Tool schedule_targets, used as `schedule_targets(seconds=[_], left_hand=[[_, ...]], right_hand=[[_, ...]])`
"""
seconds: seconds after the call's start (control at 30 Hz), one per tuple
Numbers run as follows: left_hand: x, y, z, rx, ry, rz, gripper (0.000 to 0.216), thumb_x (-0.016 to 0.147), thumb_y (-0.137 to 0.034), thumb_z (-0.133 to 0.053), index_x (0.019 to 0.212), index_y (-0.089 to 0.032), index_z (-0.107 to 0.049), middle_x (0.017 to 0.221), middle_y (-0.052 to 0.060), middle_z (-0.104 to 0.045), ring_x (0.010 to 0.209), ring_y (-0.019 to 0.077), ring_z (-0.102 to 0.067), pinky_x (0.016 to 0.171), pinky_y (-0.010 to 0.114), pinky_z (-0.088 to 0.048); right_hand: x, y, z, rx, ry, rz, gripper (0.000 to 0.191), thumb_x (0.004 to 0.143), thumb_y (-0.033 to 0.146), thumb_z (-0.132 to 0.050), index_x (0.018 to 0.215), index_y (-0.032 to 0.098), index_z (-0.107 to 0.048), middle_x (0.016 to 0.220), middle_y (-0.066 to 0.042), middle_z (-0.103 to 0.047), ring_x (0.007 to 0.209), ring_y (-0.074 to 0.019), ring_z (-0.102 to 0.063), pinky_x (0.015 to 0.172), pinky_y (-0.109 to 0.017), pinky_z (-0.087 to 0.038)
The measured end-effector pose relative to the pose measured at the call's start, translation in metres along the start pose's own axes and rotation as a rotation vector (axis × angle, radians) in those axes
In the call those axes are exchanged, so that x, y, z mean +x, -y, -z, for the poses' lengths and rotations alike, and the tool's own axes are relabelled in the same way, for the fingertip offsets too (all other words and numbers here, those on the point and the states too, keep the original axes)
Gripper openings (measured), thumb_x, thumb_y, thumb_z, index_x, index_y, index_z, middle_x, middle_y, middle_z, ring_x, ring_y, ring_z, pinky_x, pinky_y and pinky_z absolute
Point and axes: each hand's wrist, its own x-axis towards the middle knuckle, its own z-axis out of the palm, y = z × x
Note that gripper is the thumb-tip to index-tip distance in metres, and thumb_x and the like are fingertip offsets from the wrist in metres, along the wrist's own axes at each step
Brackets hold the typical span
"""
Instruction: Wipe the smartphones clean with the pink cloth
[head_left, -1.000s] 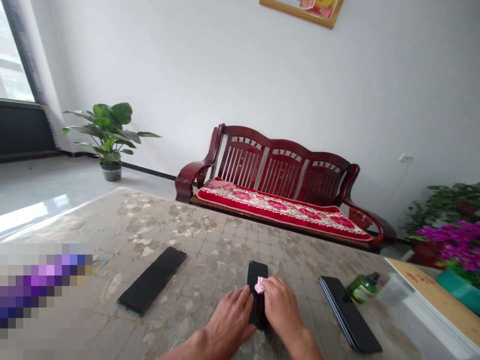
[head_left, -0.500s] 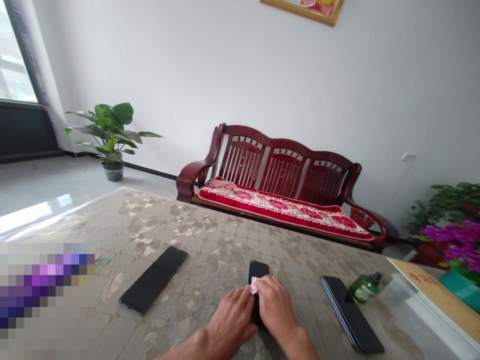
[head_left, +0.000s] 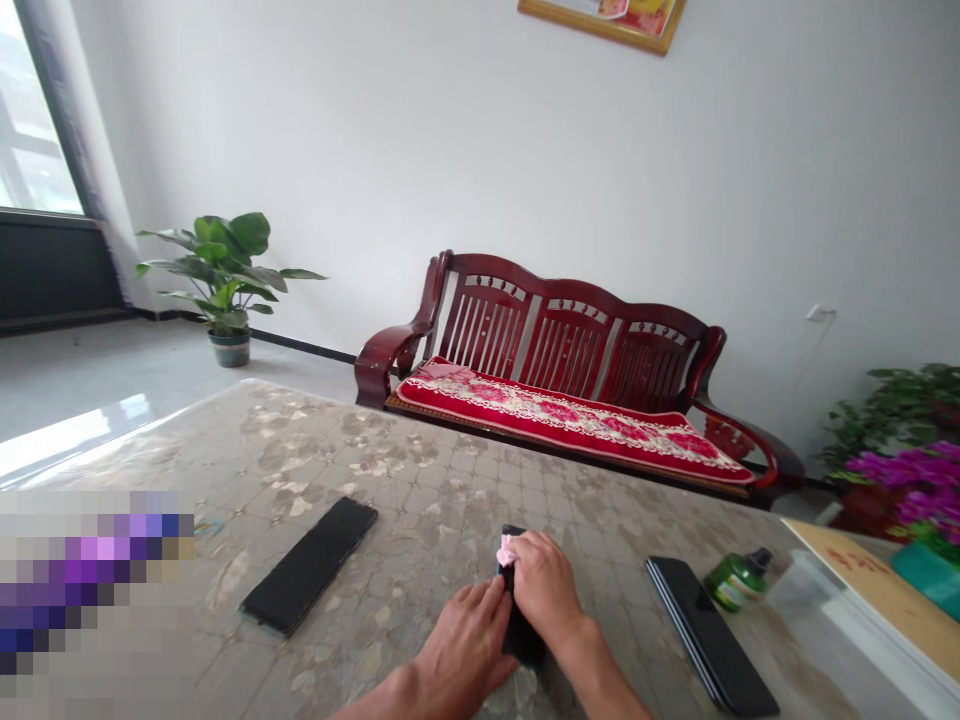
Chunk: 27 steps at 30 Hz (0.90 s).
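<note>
A dark smartphone [head_left: 523, 635] lies on the patterned tablecloth [head_left: 420, 520] between my hands. My left hand [head_left: 469, 630] steadies it along the left edge, fingers against its side and thumb near its lower end. My right hand [head_left: 544, 580] pinches a small pink cloth [head_left: 505, 551] and presses it at the phone's upper left part. Much of the screen is hidden beneath my right hand. Another black smartphone [head_left: 311, 565] rests flat to the left. Over on the right, a small stack of dark phones [head_left: 709, 635] lies at a slant.
A green bottle [head_left: 739, 580] with a black cap stands beside the stack. Further right are a box [head_left: 862, 570] and purple flowers [head_left: 907, 480] in a teal pot. A red wooden bench [head_left: 570, 370] is beyond the table, a potted plant [head_left: 229, 265] at far left.
My right hand with the pink cloth has moved up toward the phone's top end and now covers more of it. My left hand stays at the phone's side.
</note>
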Motion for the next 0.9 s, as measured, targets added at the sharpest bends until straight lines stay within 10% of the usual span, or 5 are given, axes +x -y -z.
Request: schedule_targets(seconds=[0.9], left_hand=[[-0.002, 0.002, -0.001, -0.008, 0.005, 0.013, 0.058, 0.09, -0.05, -0.059, 0.134, -0.013, -0.052, 0.141, 0.017, -0.051, 0.124, 0.0308, -0.05, 0.108, 0.042, -0.037]], right_hand=[[-0.007, -0.005, 0.003, 0.096, -0.012, 0.013, 0.034, 0.088, 0.005, -0.043, 0.088, 0.023, -0.072, 0.095, -0.003, -0.07, 0.093, -0.0173, -0.059, 0.085, -0.025, -0.041]])
